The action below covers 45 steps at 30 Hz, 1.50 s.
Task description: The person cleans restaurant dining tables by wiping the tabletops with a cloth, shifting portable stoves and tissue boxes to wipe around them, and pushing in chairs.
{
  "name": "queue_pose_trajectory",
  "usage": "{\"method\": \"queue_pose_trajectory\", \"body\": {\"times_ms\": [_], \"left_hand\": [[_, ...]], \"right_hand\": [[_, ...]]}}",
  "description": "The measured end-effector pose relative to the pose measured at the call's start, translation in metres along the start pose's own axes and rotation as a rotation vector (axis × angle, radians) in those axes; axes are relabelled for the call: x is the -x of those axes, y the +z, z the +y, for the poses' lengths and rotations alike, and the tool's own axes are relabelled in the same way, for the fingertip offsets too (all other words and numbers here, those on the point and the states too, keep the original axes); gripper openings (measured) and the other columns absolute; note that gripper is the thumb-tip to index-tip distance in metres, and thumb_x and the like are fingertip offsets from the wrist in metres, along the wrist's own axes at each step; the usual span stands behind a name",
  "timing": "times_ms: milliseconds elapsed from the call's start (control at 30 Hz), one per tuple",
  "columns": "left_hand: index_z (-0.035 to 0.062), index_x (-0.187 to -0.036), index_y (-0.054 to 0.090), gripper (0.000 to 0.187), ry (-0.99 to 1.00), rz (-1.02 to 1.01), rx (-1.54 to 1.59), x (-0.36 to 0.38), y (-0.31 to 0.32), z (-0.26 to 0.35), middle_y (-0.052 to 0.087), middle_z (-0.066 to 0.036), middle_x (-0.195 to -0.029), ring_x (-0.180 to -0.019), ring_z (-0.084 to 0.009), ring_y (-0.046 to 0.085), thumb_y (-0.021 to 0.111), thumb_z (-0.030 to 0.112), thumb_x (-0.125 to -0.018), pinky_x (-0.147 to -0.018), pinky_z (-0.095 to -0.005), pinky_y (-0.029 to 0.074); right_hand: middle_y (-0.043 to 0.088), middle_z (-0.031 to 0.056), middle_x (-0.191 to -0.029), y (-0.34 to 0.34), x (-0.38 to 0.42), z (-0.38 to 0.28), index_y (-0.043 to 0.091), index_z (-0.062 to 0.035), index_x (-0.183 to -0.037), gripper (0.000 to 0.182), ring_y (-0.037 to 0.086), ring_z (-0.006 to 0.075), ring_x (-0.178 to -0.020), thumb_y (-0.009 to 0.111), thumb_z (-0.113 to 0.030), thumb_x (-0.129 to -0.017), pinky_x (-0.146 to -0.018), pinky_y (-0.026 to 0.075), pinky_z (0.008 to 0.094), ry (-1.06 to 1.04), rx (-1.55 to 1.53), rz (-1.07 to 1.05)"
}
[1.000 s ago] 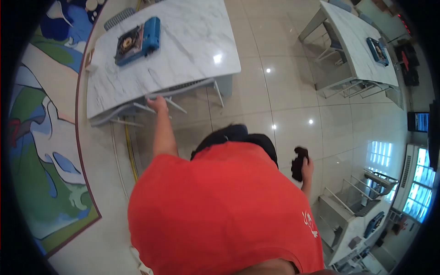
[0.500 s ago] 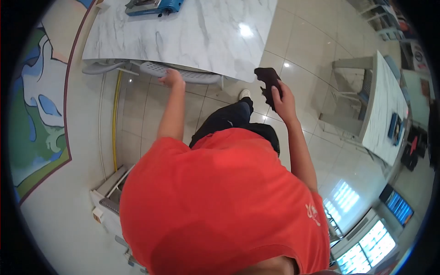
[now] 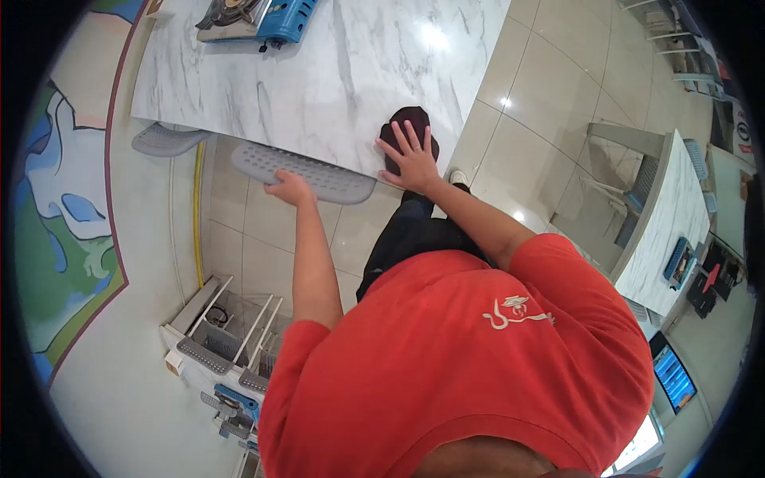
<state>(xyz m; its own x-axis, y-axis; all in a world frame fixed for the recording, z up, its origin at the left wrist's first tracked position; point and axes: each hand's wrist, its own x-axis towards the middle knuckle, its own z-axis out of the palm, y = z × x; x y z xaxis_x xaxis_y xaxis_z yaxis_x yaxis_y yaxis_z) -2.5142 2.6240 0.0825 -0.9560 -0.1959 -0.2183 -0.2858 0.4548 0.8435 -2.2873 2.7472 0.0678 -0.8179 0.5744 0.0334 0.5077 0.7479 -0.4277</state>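
My right hand (image 3: pixel 410 158) lies with fingers spread on a dark brown cloth (image 3: pixel 412 119), pressing it against the white marble-patterned table (image 3: pixel 319 88) near its right front corner. The bunched cloth shows around the fingers. My left hand (image 3: pixel 293 190) grips the edge of a grey perforated chair back (image 3: pixel 343 182) at the table's front edge. Part of that chair is hidden under the tabletop.
A blue portable gas stove (image 3: pixel 284 22) stands at the table's far left. Another grey chair (image 3: pixel 166 139) is beside the painted wall (image 3: pixel 80 199). On the right is a second marble-patterned table (image 3: pixel 653 263) with a blue stove (image 3: pixel 678 261).
My right hand has brought the cloth from the air beside the table down onto the tabletop and spread its fingers. My left hand now holds the chair back, which has shifted outward.
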Motion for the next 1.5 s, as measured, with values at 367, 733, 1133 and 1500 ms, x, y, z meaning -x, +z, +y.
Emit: {"method": "queue_pose_trajectory", "body": {"times_ms": [367, 733, 1133, 1500], "left_hand": [[-0.0059, -0.128, 0.029, 0.055, 0.017, 0.057, -0.152, -0.002, -0.002, -0.008, 0.047, -0.027, -0.120, -0.106, -0.0385, 0.052, 0.050, 0.025, -0.087, -0.088, -0.0420, 0.044], [-0.0053, -0.126, 0.034, 0.058, -0.010, 0.254, -0.613, -0.014, -0.004, -0.020, 0.050, -0.027, -0.118, -0.106, -0.0395, 0.052, 0.055, 0.025, -0.082, -0.091, -0.0435, 0.041], [-0.0025, -0.134, 0.030, 0.069, -0.003, 0.159, -0.581, 0.027, -0.002, 0.001, 0.048, -0.028, -0.120, -0.110, -0.0436, 0.048, 0.061, 0.027, -0.080, -0.094, -0.0455, 0.039], [-0.0086, -0.124, 0.039, 0.060, -0.270, 0.198, -0.891, 0.350, -0.077, -0.239, 0.045, -0.028, -0.122, -0.114, -0.0430, 0.040, 0.059, 0.027, -0.080, -0.101, -0.0494, 0.030]], "right_hand": [[0.043, 0.0105, -0.135, -0.064, -0.096, 0.184, 0.048, -0.0249, -0.128, 0.054, 0.040, 0.0299, -0.125, 0.059, -0.016, -0.075, -0.102, 0.031, 0.0488, -0.043, 0.043, 0.197], [0.041, 0.0210, -0.134, -0.096, -0.376, 0.403, 0.045, -0.0149, -0.130, 0.048, 0.036, 0.0391, -0.125, 0.042, -0.034, -0.085, -0.100, 0.025, 0.0567, 0.502, 0.379, 0.578], [0.039, 0.0110, -0.138, 0.041, -0.171, 0.025, 0.046, -0.0111, -0.128, 0.047, 0.034, 0.0282, -0.129, 0.044, -0.021, -0.082, -0.106, 0.024, 0.0490, -0.962, 0.030, -0.254], [0.051, 0.0099, -0.124, -0.088, -0.258, 0.268, 0.060, -0.0164, -0.111, 0.040, 0.042, 0.0287, -0.122, 0.053, -0.010, -0.072, -0.101, 0.032, 0.0458, -0.634, -0.030, -0.125]]}}
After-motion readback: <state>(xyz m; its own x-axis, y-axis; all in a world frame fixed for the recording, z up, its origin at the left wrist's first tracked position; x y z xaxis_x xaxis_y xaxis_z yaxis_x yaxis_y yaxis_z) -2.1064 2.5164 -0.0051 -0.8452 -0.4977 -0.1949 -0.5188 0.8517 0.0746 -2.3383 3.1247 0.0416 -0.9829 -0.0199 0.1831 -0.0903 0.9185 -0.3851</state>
